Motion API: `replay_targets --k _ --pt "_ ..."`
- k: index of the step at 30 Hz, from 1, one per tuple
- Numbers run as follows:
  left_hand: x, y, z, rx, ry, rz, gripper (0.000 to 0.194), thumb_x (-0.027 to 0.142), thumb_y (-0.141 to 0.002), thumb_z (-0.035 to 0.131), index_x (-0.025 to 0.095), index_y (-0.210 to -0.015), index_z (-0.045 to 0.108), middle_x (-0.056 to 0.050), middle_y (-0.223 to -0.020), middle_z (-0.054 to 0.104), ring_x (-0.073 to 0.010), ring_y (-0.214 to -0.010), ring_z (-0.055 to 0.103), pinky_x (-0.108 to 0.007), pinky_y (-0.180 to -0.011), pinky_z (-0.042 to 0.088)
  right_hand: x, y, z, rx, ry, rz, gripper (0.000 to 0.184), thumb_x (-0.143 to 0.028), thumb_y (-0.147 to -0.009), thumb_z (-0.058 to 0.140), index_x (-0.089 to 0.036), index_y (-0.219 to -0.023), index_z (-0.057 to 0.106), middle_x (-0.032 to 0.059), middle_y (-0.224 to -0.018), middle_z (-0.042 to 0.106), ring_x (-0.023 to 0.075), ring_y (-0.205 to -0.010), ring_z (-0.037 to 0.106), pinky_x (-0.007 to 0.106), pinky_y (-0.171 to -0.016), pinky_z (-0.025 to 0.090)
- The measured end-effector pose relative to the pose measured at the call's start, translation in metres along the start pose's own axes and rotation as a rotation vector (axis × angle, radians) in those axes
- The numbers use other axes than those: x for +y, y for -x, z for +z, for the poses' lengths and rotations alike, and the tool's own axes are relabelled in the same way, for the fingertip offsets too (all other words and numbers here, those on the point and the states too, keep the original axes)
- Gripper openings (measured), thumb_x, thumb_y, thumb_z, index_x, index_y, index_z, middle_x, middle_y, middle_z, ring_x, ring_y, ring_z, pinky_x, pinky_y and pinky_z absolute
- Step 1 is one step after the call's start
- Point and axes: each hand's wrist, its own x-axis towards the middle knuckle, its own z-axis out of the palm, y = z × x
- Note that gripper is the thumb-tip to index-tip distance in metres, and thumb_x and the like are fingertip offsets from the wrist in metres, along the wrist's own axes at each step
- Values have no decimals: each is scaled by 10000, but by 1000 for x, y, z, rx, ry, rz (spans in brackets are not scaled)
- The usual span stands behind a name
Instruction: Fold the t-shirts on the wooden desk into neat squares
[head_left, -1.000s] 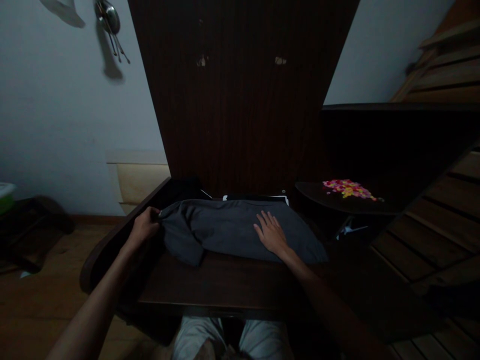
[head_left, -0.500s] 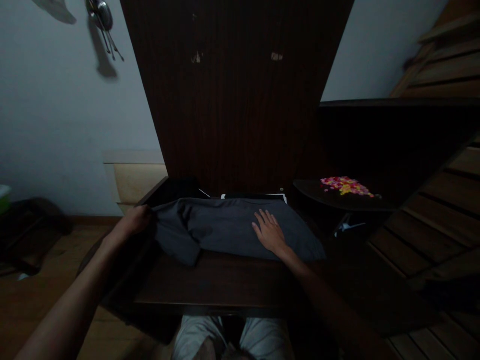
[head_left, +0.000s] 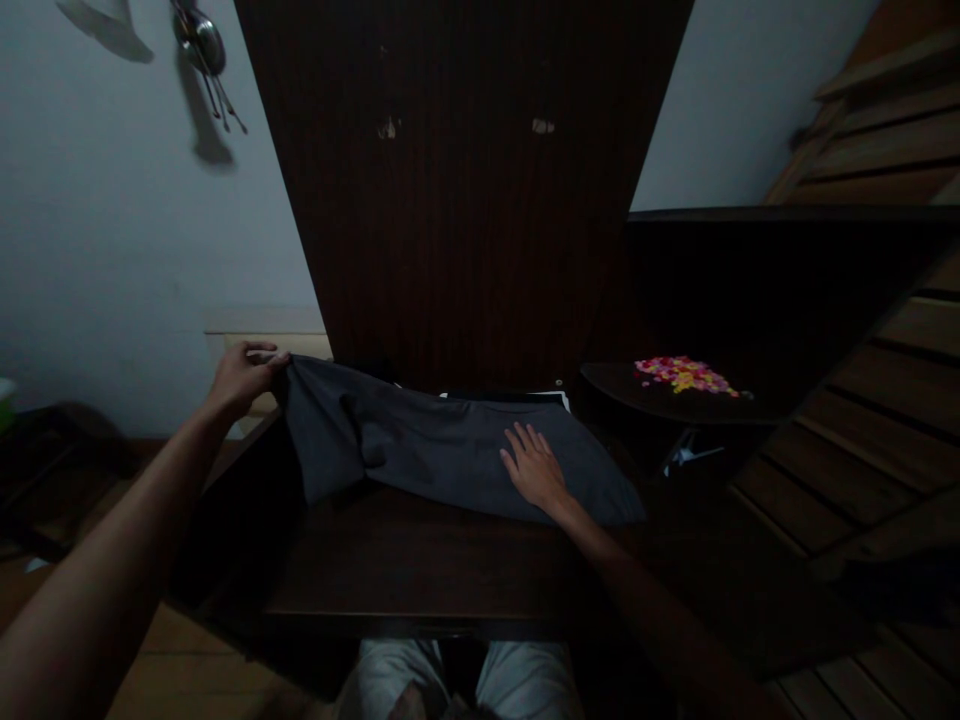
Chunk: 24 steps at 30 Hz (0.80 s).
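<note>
The grey cloth (head_left: 457,445) is on the dark desk (head_left: 427,570), with its left end pulled up into the air. The left hand (head_left: 244,380) reaches far out to the left, arm long, and its fingers pinch the cloth's top corner shut. The right hand (head_left: 534,468) is open and lies flat on the cloth, fingers pointing away from the body (it holds nothing closed). The cloth's long way runs from left to right across the desk, and its left end slants up to the pinch. A moment ago the left hand was lower, by the desk's side; now it is higher, and the left part hangs like a flap. The right hand stays in about the same spot. Past the cloth, on the right, small bright bits (head_left: 686,375) sit on a dark shelf (head_left: 619,388).
</note>
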Motion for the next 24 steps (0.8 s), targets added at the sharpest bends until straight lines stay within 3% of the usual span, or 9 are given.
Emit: replay_targets --k 2,4,10,14,16,18,20,24 --pt "7 2 7 -21 255 -121 422 198 -882 633 86 -1258 476 20 -784 581 -90 -655 529 -235 -667 469 0 0 0 1 -9 3 547 -400 -1000 301 -126 -1438 478 150 -1536 387 297 -1450 297 477 -1177 210" --pt "14 7 14 -37 362 -160 488 195 -865 666 108 -1298 461 27 -774 578 -83 -647 531 -211 -629 448 0 1 1 3 -16 5 543 -397 -997 310 -124 -1435 480 150 -1531 396 297 -1450 297 477 -1177 207" --pt "36 26 41 -140 251 36 707 275 -684 826 196 -1292 474 8 -869 654 -131 -692 608 -268 -649 502 0 -8 -4 14 -120 59 469 -349 -948 443 -115 -1335 565 172 -1473 471 313 -1421 339 487 -1156 254" --pt "56 46 75 -249 161 255 684 251 -636 824 195 -1236 500 15 -817 653 -151 -702 633 -283 -674 513 -26 -20 -20 51 -490 3 290 -326 -871 568 -179 -1102 664 135 -1256 628 275 -1252 518 451 -1059 405" --pt "65 59 96 -346 177 285 637 227 -653 804 194 -1213 501 20 -798 646 -146 -679 632 -285 -655 523 -51 -23 -28 -54 -818 -29 274 -391 -877 576 -202 -1062 649 92 -1094 681 222 -1025 640 394 -896 522" --pt "70 73 120 -467 265 224 597 180 -683 771 196 -1204 480 26 -789 639 -136 -624 629 -283 -603 536 -78 -23 -34 -240 -1119 17 359 -485 -869 582 -207 -1096 607 71 -1025 686 178 -807 678 310 -665 567" --pt "71 87 142 -577 393 121 559 148 -717 740 197 -1195 454 27 -790 641 -129 -583 632 -290 -574 552 -101 -22 -38 -341 -1273 95 428 -548 -826 630 -218 -1092 576 55 -989 684 157 -714 676 241 -516 543" --pt "61 107 164 -722 644 -31 414 170 -791 684 180 -1142 465 -23 -852 686 -157 -697 701 -337 -691 582 -122 -25 -35 -385 -1365 366 437 -532 -825 658 -218 -1094 518 27 -862 688 147 -597 670 232 -443 551"
